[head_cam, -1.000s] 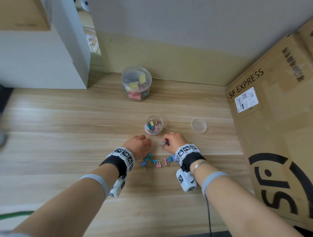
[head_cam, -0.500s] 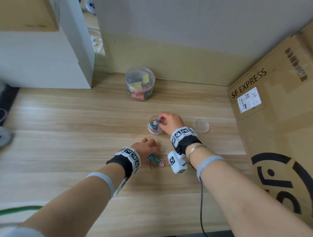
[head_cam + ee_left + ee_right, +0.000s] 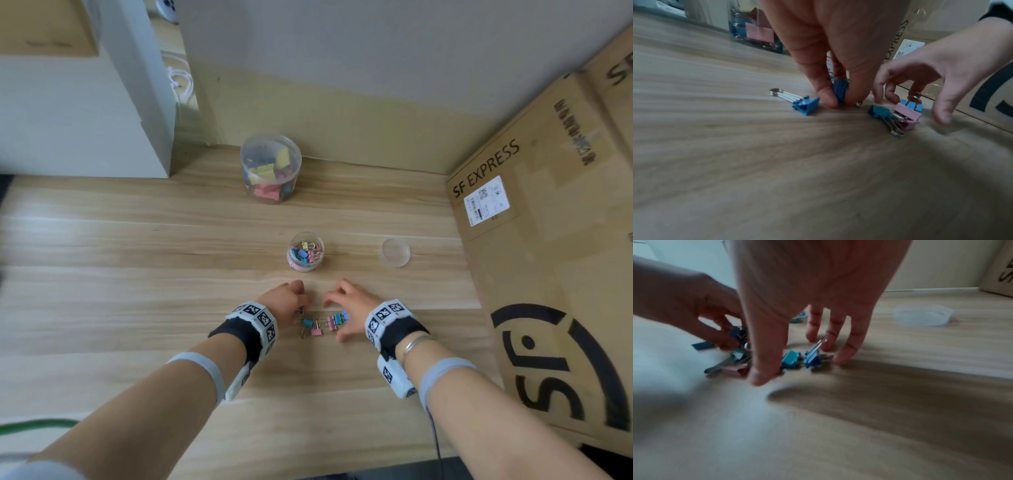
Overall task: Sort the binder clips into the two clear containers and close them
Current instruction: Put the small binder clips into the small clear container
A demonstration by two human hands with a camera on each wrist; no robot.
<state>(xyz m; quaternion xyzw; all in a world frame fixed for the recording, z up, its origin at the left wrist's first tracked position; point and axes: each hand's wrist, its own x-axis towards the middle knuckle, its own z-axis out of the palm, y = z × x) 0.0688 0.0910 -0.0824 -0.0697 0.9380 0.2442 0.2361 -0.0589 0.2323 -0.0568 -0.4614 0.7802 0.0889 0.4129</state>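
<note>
Several small loose binder clips (image 3: 322, 323), blue, teal and pink, lie on the wooden table between my hands. My left hand (image 3: 838, 100) pinches a dark blue clip (image 3: 840, 90) between thumb and finger, low on the table. Another blue clip (image 3: 805, 105) lies just left of it. My right hand (image 3: 797, 366) hovers with spread fingers over a teal clip (image 3: 790, 360) and a blue clip (image 3: 813, 358), holding nothing. The small clear jar (image 3: 305, 251) stands open beyond my hands, part filled with small clips. Its lid (image 3: 395, 252) lies to the right.
A larger clear container (image 3: 270, 169) holding big yellow, pink and blue clips stands at the back near the wall. A tall cardboard box (image 3: 548, 240) borders the table on the right. A white cabinet (image 3: 85, 120) stands at the back left.
My right hand has come back from the small jar to the loose clips, empty. My left hand has stayed at the pile and now pinches a dark blue clip.
</note>
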